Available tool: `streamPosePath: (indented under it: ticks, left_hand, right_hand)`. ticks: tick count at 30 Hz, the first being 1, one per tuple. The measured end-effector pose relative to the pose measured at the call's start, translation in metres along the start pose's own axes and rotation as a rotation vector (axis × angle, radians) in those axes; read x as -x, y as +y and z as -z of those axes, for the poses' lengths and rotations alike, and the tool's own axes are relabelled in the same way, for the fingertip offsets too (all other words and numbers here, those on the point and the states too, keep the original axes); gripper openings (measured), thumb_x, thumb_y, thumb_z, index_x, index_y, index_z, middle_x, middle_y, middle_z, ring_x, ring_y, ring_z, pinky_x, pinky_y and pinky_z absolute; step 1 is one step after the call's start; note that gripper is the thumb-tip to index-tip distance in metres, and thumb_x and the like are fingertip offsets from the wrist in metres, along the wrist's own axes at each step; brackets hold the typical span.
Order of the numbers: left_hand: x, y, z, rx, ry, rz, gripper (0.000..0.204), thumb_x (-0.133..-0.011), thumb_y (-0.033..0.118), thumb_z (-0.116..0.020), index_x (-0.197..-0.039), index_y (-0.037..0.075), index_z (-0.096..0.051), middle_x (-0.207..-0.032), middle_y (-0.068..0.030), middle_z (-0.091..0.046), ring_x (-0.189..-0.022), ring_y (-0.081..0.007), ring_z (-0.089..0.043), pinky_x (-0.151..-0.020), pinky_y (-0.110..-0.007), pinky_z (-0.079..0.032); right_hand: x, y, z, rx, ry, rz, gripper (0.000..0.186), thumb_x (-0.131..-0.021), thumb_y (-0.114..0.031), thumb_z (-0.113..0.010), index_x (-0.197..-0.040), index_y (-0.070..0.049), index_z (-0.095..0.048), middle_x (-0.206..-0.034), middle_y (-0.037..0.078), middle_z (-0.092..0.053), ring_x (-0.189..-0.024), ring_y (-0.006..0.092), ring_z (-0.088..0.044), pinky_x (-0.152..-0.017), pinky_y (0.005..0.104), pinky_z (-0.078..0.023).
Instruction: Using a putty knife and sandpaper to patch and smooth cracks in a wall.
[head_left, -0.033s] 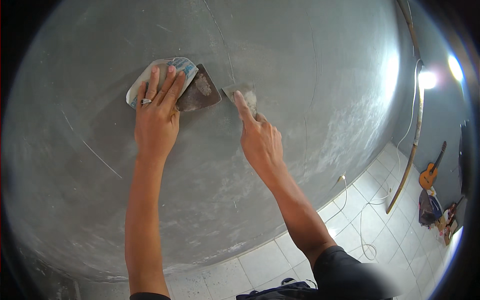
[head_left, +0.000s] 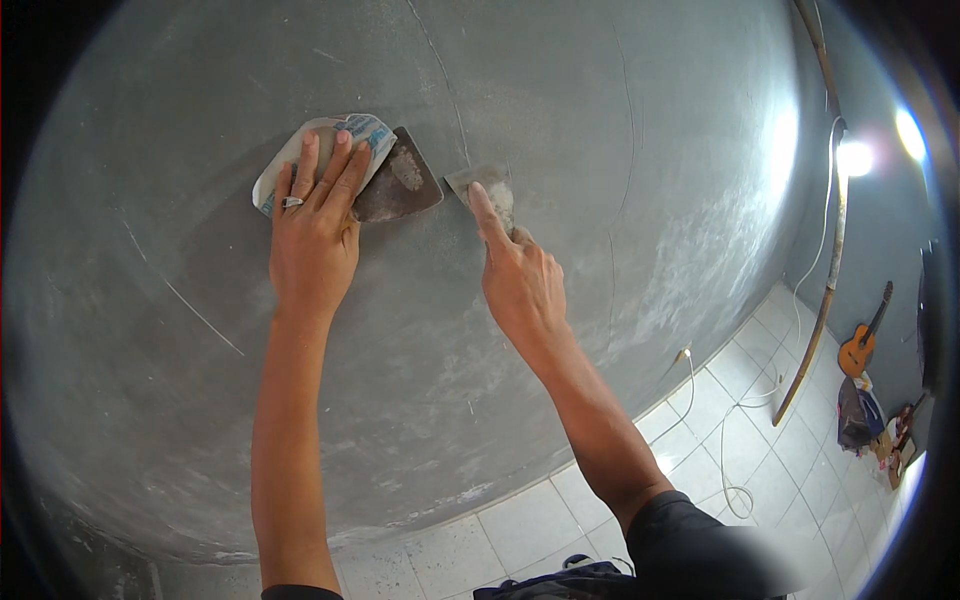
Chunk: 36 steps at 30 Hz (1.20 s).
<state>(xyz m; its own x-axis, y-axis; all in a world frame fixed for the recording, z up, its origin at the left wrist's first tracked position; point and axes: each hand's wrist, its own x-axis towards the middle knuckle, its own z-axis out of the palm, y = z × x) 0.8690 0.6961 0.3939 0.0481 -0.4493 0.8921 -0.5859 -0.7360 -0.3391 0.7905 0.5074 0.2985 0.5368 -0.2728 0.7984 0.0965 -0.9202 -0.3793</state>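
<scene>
Against a grey plastered wall point(head_left: 420, 320), my left hand point(head_left: 315, 240) holds a folded piece of sandpaper point(head_left: 400, 185). Its fingers lie over the pale, blue-printed backing, slightly apart, with a ring on one of them. A dark brown abrasive part with a whitish patch sticks out to the right of the fingers. Just right of it, my right hand point(head_left: 525, 285) grips a putty knife point(head_left: 498, 195), index finger stretched along the dusty blade. The blade's edge is at the wall, close below the lower end of a thin crack point(head_left: 445, 75). The knife's handle is hidden in the palm.
White floor tiles point(head_left: 740, 450) run along the wall's foot, with a loose white cable point(head_left: 735, 490) on them. At the right, a bent pole point(head_left: 818, 340) stands beside a bright lamp point(head_left: 855, 160). Beyond are a guitar point(head_left: 857, 350) and bags point(head_left: 855, 418).
</scene>
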Motion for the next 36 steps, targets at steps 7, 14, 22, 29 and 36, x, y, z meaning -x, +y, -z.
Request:
streamPosePath:
  ticks: [7,14,22,29,36]
  left_hand:
    - [0.001,0.003,0.001,-0.007,0.0,0.019,0.061,-0.084,0.0,-0.067,-0.139,0.024,-0.057,-0.146,0.0064,-0.052,-0.145,-0.0203,-0.035,-0.119,-0.045,-0.033]
    - [0.001,0.004,0.004,0.004,-0.022,0.003,0.061,-0.083,0.0,-0.067,-0.138,0.024,-0.058,-0.147,0.0057,-0.052,-0.145,-0.0206,-0.035,-0.119,-0.045,-0.033]
    - [0.0,-0.003,0.004,-0.01,-0.031,-0.011,0.06,-0.083,0.0,-0.067,-0.138,0.02,-0.058,-0.148,0.0049,-0.051,-0.146,-0.0215,-0.034,-0.119,-0.046,-0.032]
    - [0.004,0.001,0.002,0.017,-0.061,-0.04,0.061,-0.084,-0.003,-0.063,-0.14,0.021,-0.057,-0.151,0.004,-0.047,-0.147,-0.0228,-0.032,-0.12,-0.048,-0.03]
    - [-0.001,0.006,0.005,0.004,-0.053,-0.029,0.058,-0.082,0.003,-0.069,-0.136,0.021,-0.06,-0.147,0.0068,-0.051,-0.146,-0.0224,-0.034,-0.119,-0.047,-0.034]
  right_hand:
    - [0.006,0.012,-0.016,-0.042,0.083,0.043,0.078,-0.084,0.005,-0.054,-0.154,-0.026,-0.035,-0.077,0.022,-0.064,-0.054,0.0318,-0.064,-0.049,0.043,-0.05]
    - [0.011,0.018,-0.012,-0.019,0.074,0.044,0.074,-0.087,0.002,-0.055,-0.153,-0.027,-0.036,-0.077,0.021,-0.065,-0.057,0.0328,-0.065,-0.049,0.0439,-0.049]
    - [0.001,0.014,-0.001,0.043,0.088,0.049,0.074,-0.088,0.002,-0.054,-0.153,-0.029,-0.036,-0.075,0.02,-0.063,-0.057,0.0342,-0.065,-0.047,0.0442,-0.048]
    - [-0.052,0.011,0.016,0.037,0.175,0.169,0.069,-0.088,0.002,-0.052,-0.149,-0.028,-0.042,-0.08,0.024,-0.066,-0.061,0.0368,-0.067,-0.05,0.0449,-0.052]
    - [-0.201,-0.045,0.089,0.14,0.312,0.281,0.052,-0.097,-0.013,-0.047,-0.145,-0.033,-0.047,-0.091,0.022,-0.07,-0.077,0.0364,-0.071,-0.072,0.0503,-0.056]
